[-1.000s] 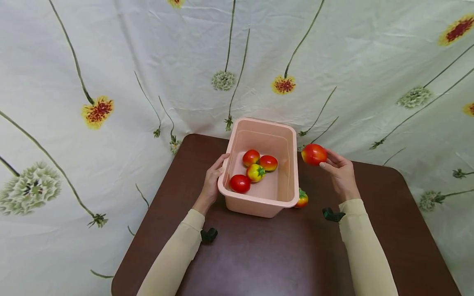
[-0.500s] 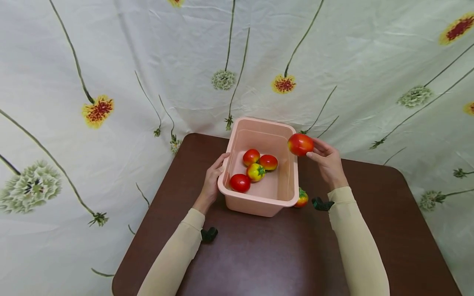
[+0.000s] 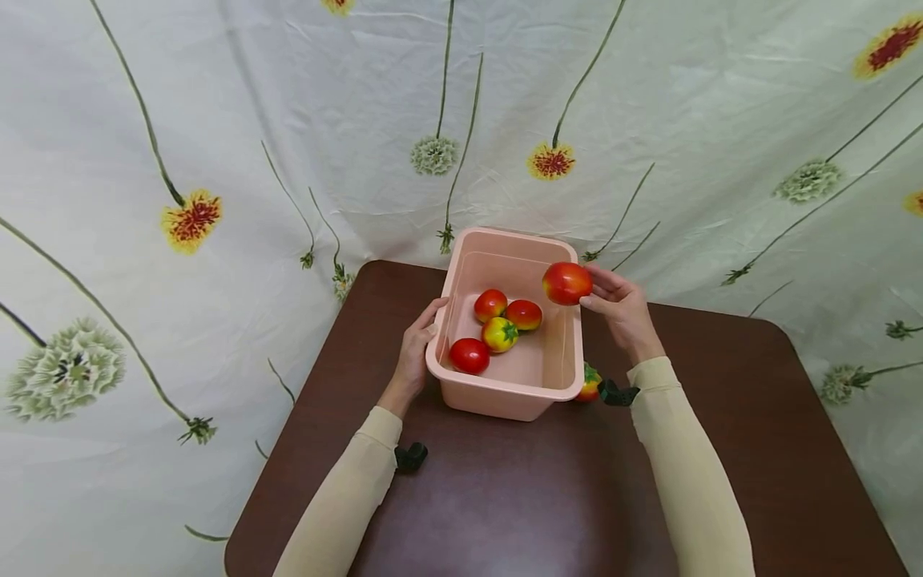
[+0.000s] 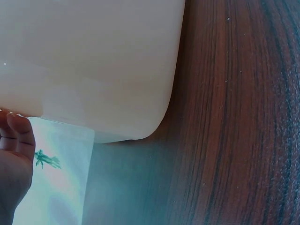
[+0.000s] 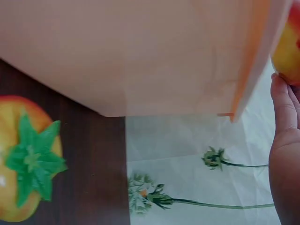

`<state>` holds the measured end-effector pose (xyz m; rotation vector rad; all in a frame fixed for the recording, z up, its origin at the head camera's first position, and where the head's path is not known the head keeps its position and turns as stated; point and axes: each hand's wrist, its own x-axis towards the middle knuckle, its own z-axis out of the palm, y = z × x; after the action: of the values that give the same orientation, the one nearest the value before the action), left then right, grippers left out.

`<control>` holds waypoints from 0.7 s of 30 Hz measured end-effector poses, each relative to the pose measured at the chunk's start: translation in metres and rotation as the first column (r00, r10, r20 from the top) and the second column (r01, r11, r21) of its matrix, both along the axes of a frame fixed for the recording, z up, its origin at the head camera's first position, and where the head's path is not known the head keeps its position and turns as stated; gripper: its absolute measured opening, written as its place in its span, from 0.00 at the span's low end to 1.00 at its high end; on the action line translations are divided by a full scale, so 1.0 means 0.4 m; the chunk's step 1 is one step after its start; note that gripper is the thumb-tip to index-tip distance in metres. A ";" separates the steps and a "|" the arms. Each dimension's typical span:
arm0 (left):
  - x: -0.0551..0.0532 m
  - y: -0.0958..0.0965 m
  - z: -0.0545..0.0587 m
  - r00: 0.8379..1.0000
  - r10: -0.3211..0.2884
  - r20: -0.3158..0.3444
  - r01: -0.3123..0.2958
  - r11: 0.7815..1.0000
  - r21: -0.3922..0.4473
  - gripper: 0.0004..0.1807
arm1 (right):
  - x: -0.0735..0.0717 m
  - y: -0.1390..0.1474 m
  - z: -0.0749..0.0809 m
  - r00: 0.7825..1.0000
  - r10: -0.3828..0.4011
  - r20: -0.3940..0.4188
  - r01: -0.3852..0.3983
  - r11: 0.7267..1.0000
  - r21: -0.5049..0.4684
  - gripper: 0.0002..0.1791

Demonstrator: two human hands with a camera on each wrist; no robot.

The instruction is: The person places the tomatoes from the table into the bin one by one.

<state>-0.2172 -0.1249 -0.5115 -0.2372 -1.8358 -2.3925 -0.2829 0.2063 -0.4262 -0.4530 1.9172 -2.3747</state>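
My right hand (image 3: 623,308) pinches a red tomato (image 3: 566,283) between thumb and fingers, over the right side of a pink plastic bin (image 3: 497,390). Part of that tomato (image 5: 286,54) shows at the right wrist view's edge, yellowish underneath. On the left, my left hand (image 3: 416,344) grips the bin's rim; its fingers (image 4: 21,131) reach the bin wall in the left wrist view. Inside the bin lie several tomatoes, among them a red one (image 3: 469,356) near the front and a yellow one (image 3: 500,334) with its green calyx up.
Another tomato (image 5: 28,159), orange-yellow with a green calyx, lies on the dark brown table (image 3: 505,497) by the bin's right side, partly hidden by the bin in the head view. A flowered white cloth (image 3: 360,120) hangs behind the table.
My right hand has carried the tomato leftward, from beside the bin to over its right rim and interior. The left hand stays on the rim and the bin keeps its place.
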 end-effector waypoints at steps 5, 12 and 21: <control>0.000 0.000 -0.003 1.000 0.005 -0.003 -0.005 1.000 -0.008 0.30 | -0.001 -0.008 -0.017 0.997 0.068 -0.034 -0.068 0.997 -0.024 0.33; 0.001 0.002 -0.005 1.000 -0.001 -0.012 0.001 1.000 0.016 0.30 | 0.000 0.001 -0.024 0.997 0.066 -0.034 -0.066 0.998 -0.014 0.33; 0.000 0.001 -0.003 1.000 -0.005 -0.012 0.005 1.000 0.017 0.29 | 0.009 0.027 -0.058 0.998 0.023 -0.050 -0.026 0.998 -0.052 0.27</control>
<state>-0.2173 -0.1244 -0.5129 -0.2548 -1.8105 -2.4039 -0.2794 0.2172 -0.4494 -0.5399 1.8614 -2.4258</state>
